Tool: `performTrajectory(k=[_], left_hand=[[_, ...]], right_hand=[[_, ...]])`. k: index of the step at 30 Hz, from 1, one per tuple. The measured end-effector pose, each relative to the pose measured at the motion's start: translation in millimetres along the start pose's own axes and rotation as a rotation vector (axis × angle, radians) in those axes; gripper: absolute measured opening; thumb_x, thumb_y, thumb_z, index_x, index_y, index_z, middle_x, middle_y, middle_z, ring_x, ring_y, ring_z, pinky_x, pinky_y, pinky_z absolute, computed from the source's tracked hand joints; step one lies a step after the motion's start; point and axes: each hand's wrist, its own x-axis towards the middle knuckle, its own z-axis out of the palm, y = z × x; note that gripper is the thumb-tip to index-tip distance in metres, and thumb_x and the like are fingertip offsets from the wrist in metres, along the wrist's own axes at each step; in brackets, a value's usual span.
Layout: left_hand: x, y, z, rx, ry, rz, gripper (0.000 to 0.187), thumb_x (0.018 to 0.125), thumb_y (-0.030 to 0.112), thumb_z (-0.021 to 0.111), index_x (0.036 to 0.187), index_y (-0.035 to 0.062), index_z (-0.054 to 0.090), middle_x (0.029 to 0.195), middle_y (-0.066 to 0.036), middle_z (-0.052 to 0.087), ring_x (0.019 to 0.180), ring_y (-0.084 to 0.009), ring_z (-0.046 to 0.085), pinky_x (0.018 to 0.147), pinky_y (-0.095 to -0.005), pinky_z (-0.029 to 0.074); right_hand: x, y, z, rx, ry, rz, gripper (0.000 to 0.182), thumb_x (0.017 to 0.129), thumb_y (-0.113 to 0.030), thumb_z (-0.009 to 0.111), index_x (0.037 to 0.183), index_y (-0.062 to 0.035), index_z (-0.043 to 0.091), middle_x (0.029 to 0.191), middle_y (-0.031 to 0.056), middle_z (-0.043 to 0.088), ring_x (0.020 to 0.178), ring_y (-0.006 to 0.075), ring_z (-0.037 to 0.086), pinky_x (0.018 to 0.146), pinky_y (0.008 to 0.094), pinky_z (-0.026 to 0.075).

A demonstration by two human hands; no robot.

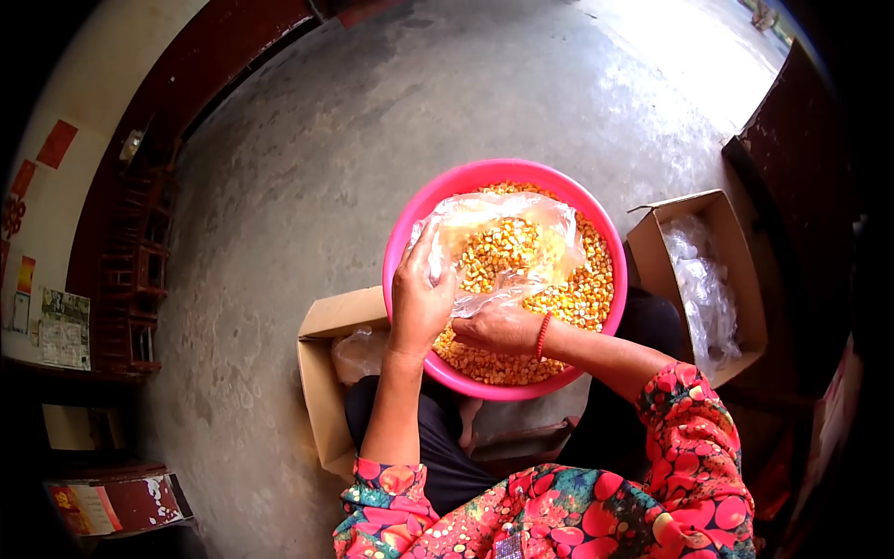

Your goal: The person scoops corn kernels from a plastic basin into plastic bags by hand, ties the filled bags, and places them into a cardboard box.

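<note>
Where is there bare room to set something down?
Bare grey concrete floor lies between the round pink plastic basin and dark wooden stools far left, and beyond the basin. Crowded nearer the person: brown cardboard boxes either side, left hand and right hand holding a clear plastic bag over yellow corn kernels.

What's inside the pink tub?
Yellow corn, with a see-through bag over some of it. The left hand and right hand hide a bit. Corn covers the bottom of the pink tub.
</note>
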Motion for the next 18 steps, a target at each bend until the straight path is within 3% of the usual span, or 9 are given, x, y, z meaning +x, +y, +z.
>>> performTrajectory(k=[1,3,4,5,7,9,15,17,18], left_hand=[[-1,3,-1,-0.003,0.003,0.008,0.055,0.076,-0.006,0.058,0.129,-0.0036,0.046,0.126,-0.018,0.054,0.116,-0.0222,0.051,0.099,-0.0314,0.039],[-2,9,0,-0.127,-0.013,-0.038,0.054,0.076,-0.006,0.057,0.129,-0.0059,0.045,0.126,-0.018,0.054,0.116,-0.0207,0.051,0.099,-0.0308,0.039],[-2,8,-1,-0.099,-0.022,-0.018,0.054,0.076,-0.007,0.057,0.129,-0.0064,0.045,0.126,-0.018,0.053,0.115,-0.0203,0.051,0.099,-0.0300,0.039],[-2,-2,3,-0.142,0.011,0.052,0.052,0.075,-0.004,0.059,0.126,-0.0073,0.047,0.119,-0.023,0.056,0.112,-0.0273,0.055,0.092,-0.0324,0.044],[-2,5,3,-0.267,-0.012,-0.061,0.054,0.074,-0.004,0.060,0.127,-0.0064,0.047,0.123,-0.022,0.054,0.114,-0.0271,0.054,0.095,-0.0327,0.043],[-1,5,0,-0.194,-0.030,-0.030,0.056,0.073,-0.003,0.062,0.127,-0.0058,0.047,0.126,-0.021,0.052,0.116,-0.0273,0.052,0.098,-0.0332,0.041],[-3,3,-1,-0.099,-0.024,-0.023,0.054,0.074,-0.003,0.061,0.127,-0.0034,0.048,0.124,-0.022,0.054,0.117,-0.0282,0.052,0.099,-0.0346,0.040],[-3,3,-1,-0.109,-0.010,-0.035,0.053,0.075,-0.003,0.059,0.127,-0.0032,0.048,0.124,-0.022,0.054,0.117,-0.0285,0.052,0.098,-0.0349,0.041],[-3,2,-2,-0.109,-0.011,-0.034,0.053,0.075,-0.003,0.059,0.127,-0.0032,0.048,0.124,-0.022,0.054,0.117,-0.0285,0.052,0.098,-0.0349,0.041]], right_hand=[[0,3,6,-0.009,0.002,-0.001,0.018,0.083,-0.018,0.052,0.070,-0.0055,0.053,0.059,0.0137,0.057,0.052,0.0301,0.058,0.047,0.0426,0.045],[1,10,15,-0.381,0.182,-0.213,0.015,0.081,-0.018,0.052,0.070,-0.0080,0.052,0.057,0.0094,0.056,0.048,0.0229,0.057,0.042,0.0378,0.042],[0,9,15,-0.513,0.175,-0.229,0.013,0.079,-0.018,0.052,0.070,-0.0091,0.051,0.056,0.0070,0.054,0.047,0.0186,0.055,0.041,0.0343,0.042],[-1,10,18,-0.374,0.196,-0.225,0.012,0.078,-0.017,0.052,0.069,-0.0096,0.051,0.055,0.0054,0.051,0.046,0.0176,0.054,0.042,0.0335,0.043],[-1,25,41,-0.676,0.175,-0.439,0.013,0.078,-0.017,0.051,0.067,-0.0107,0.050,0.055,0.0021,0.048,0.043,0.0139,0.050,0.038,0.0330,0.041],[-2,5,12,-0.419,0.030,-0.248,0.014,0.079,-0.017,0.051,0.066,-0.0106,0.051,0.054,0.0022,0.048,0.042,0.0141,0.051,0.037,0.0329,0.041],[0,1,3,-0.388,0.007,-0.283,0.017,0.082,-0.017,0.052,0.067,-0.0090,0.051,0.058,0.0116,0.056,0.052,0.0209,0.060,0.042,0.0370,0.043],[1,-5,-7,0.086,-0.025,-0.069,0.020,0.085,-0.018,0.052,0.070,-0.0044,0.053,0.061,0.0159,0.056,0.056,0.0254,0.060,0.051,0.0394,0.045],[2,-7,-10,0.087,-0.024,-0.068,0.020,0.085,-0.018,0.052,0.070,-0.0044,0.053,0.061,0.0159,0.056,0.056,0.0254,0.060,0.051,0.0394,0.045]])
